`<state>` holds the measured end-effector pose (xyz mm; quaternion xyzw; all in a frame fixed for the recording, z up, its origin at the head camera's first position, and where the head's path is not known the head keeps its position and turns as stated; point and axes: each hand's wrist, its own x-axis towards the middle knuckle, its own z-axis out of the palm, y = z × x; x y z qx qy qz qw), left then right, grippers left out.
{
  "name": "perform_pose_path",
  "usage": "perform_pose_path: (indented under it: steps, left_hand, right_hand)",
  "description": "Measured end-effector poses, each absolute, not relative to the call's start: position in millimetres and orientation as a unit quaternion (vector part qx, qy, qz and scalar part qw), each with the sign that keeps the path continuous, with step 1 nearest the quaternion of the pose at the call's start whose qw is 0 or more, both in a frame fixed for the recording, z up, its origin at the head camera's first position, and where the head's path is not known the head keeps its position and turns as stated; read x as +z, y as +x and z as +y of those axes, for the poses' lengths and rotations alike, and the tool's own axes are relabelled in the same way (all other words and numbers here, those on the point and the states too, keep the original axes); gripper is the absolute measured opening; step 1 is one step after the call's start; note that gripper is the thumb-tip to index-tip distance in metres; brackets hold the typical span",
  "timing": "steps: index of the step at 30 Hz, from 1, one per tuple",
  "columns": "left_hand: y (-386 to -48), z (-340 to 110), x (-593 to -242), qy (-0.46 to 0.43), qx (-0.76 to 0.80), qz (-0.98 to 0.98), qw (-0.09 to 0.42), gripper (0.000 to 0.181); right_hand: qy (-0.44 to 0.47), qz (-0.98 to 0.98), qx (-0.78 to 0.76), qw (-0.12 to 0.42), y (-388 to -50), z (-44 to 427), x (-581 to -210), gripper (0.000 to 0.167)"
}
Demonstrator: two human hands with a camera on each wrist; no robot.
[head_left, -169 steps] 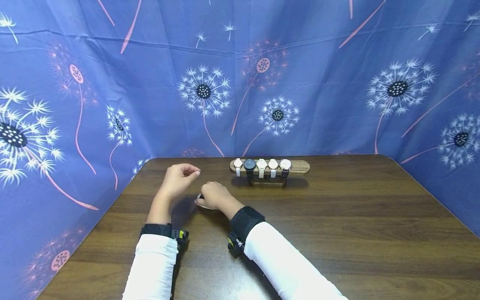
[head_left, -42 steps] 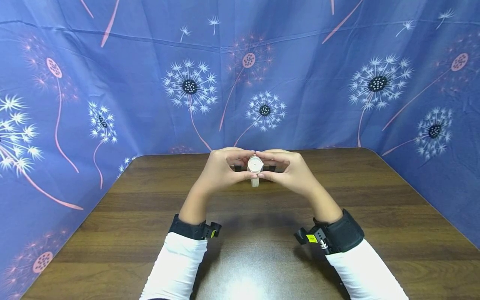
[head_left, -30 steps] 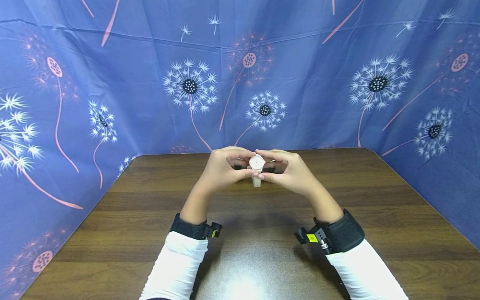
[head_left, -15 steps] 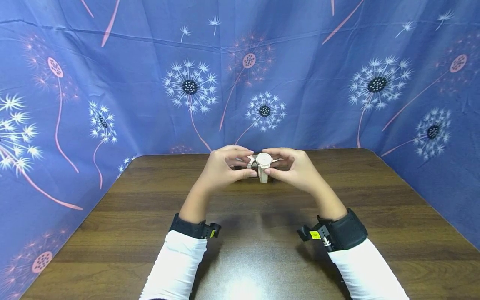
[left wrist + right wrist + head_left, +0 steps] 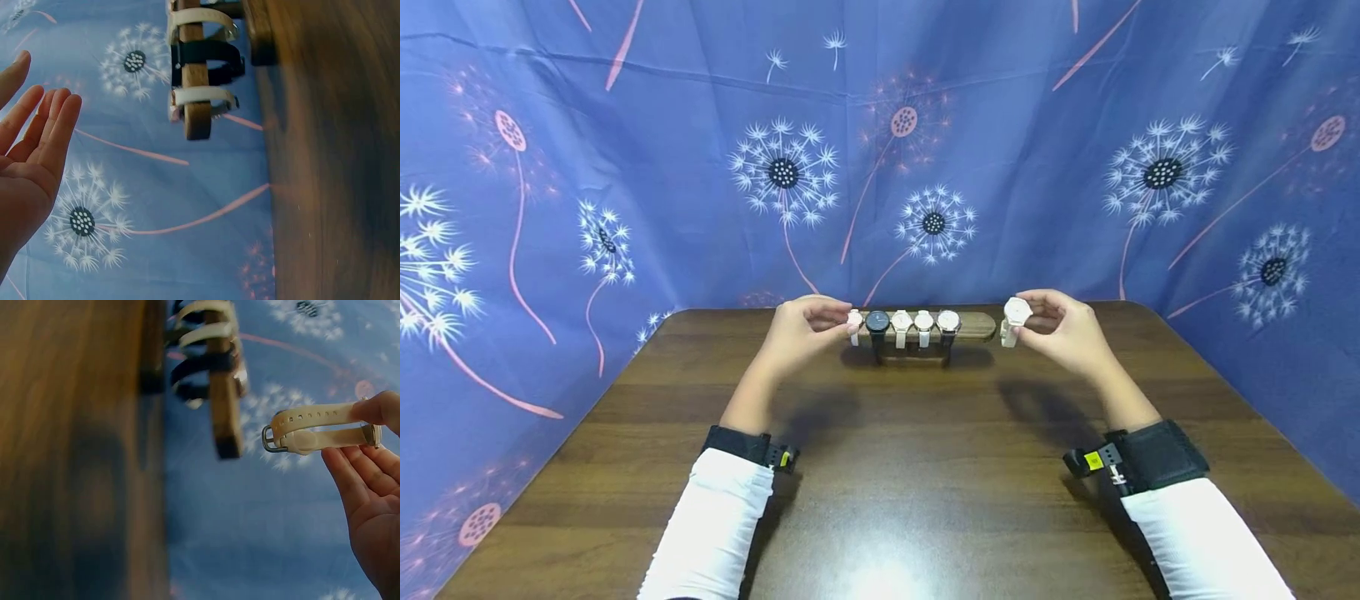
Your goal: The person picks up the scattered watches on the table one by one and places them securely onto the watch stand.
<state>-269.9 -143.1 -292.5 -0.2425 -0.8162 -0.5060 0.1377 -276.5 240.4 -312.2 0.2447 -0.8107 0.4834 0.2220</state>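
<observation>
My right hand [image 5: 1063, 329] pinches a cream wristwatch [image 5: 1017, 312] just off the right end of a wooden watch stand [image 5: 977, 326]. In the right wrist view its cream strap [image 5: 319, 415] forms a buckled loop, apart from the stand's bar. Near the stand's left end is my left hand [image 5: 797, 333], fingers fairly straight. Nothing lies between its thumb and fingers in the left wrist view, and the hand [image 5: 37, 156] is apart from the stand. A small white-strapped watch [image 5: 854, 323] is closest to it.
More watches sit along the bar: a black one [image 5: 877, 322], a cream-strapped one [image 5: 901, 321], a white-strapped one [image 5: 924, 321] and a dark-strapped one with a pale dial [image 5: 948, 321]. The bar's right end is bare. Behind the wooden table [image 5: 925, 450] hangs a blue dandelion-print cloth [image 5: 1030, 150].
Both hands were together on the watch in front of the stand. My left hand has let go and moved left, while my right hand has carried the watch right, past the stand's end.
</observation>
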Motion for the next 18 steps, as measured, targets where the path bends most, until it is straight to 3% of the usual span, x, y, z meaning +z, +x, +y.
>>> perform_pose_path:
  steps: [18]
  left_hand:
    - [-306,-167,-314,-0.194,-0.429,-0.876,0.105,0.031]
  right_hand:
    - [0.198,-0.844,0.451,0.212,-310,257,-352,0.041]
